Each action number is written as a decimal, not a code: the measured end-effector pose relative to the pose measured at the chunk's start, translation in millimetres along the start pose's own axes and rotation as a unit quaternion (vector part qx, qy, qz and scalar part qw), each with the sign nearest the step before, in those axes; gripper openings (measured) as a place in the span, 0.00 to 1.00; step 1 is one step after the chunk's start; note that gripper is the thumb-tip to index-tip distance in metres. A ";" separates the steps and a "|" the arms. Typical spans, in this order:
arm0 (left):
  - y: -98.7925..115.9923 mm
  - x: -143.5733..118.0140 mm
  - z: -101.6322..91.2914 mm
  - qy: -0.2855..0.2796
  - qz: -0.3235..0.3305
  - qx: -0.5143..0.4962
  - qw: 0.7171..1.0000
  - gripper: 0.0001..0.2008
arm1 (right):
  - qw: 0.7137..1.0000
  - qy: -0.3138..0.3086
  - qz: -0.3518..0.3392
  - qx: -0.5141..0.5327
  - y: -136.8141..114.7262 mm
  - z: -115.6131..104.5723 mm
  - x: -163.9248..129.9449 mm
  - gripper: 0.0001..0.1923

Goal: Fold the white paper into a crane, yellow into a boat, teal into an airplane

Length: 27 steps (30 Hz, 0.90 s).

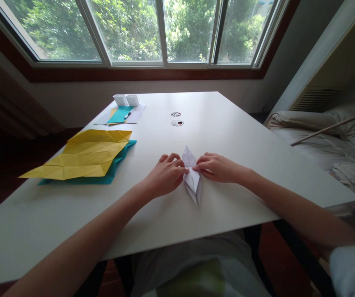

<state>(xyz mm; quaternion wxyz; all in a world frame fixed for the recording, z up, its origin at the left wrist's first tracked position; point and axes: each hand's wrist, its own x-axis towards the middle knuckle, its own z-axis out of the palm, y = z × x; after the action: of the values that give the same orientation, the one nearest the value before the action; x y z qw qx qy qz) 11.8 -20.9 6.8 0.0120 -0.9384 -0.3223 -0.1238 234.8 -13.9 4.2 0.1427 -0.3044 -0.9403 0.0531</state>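
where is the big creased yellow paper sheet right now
The creased yellow paper sheet lies on the white table's left side, atop a teal sheet, left of the left hand.

No readable text, label or number shows anywhere, as far as this distant view allows.

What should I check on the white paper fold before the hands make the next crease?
1. Both hands on the piece: left hand and right hand pinch the white folded paper at its middle. Ok.
2. Paper flat on the table: lower point looks slightly lifted. Cannot tell.
3. Both points visible: one points away, one toward the person. Ok.
4. Space around the fold: yellow sheet lies well to the left, apart. Ok.
5. Crease alignment under the fingers: hidden. Cannot tell.
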 end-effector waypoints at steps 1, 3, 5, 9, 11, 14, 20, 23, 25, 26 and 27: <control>1.7 0.5 -0.3 0.004 -0.015 -0.004 1.000 0.12 | 1.000 0.000 0.007 0.004 -1.5 -0.7 0.4 0.12; 4.2 1.8 0.3 0.011 -0.042 -0.015 0.999 0.12 | 1.000 0.002 0.024 0.014 -4.2 -1.6 1.4 0.13; 5.4 3.0 2.0 0.015 -0.061 -0.023 0.998 0.13 | 0.999 0.006 0.041 0.019 -6.3 -1.9 2.1 0.13; 6.8 3.8 4.8 0.011 -0.086 -0.010 0.996 0.13 | 0.998 0.004 0.063 -0.001 -8.4 -0.5 2.2 0.11; 8.3 3.6 5.2 0.012 -0.108 0.003 0.994 0.14 | 0.997 -0.003 0.077 -0.010 -8.6 0.4 2.0 0.12; 10.7 3.1 5.5 0.009 -0.164 0.037 0.986 0.23 | 0.995 -0.005 0.098 -0.018 -8.3 1.3 2.1 0.12; 11.2 3.7 9.2 -0.034 -0.194 0.013 0.980 0.25 | 0.994 -0.004 0.113 -0.010 -7.7 3.1 2.8 0.13; 10.3 4.8 11.7 -0.032 -0.216 -0.036 0.975 0.23 | 0.993 0.000 0.116 0.010 -6.9 4.5 3.1 0.13; 9.6 5.2 13.4 -0.030 -0.219 -0.064 0.973 0.23 | 0.993 0.003 0.117 0.026 -6.4 5.3 3.4 0.12; 9.3 5.3 14.4 -0.028 -0.220 -0.076 0.972 0.23 | 0.993 0.004 0.118 0.031 -6.2 5.6 3.6 0.12; 9.1 5.4 15.3 -0.024 -0.221 -0.087 0.971 0.23 | 0.992 0.005 0.118 0.036 -6.2 5.8 3.9 0.11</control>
<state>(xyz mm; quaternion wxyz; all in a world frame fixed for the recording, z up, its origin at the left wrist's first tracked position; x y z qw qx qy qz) 24.9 -23.2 -6.2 -0.1048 -0.8440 -0.5102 -0.1282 226.6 -16.7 0.7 0.1508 -0.4084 -0.8945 0.1018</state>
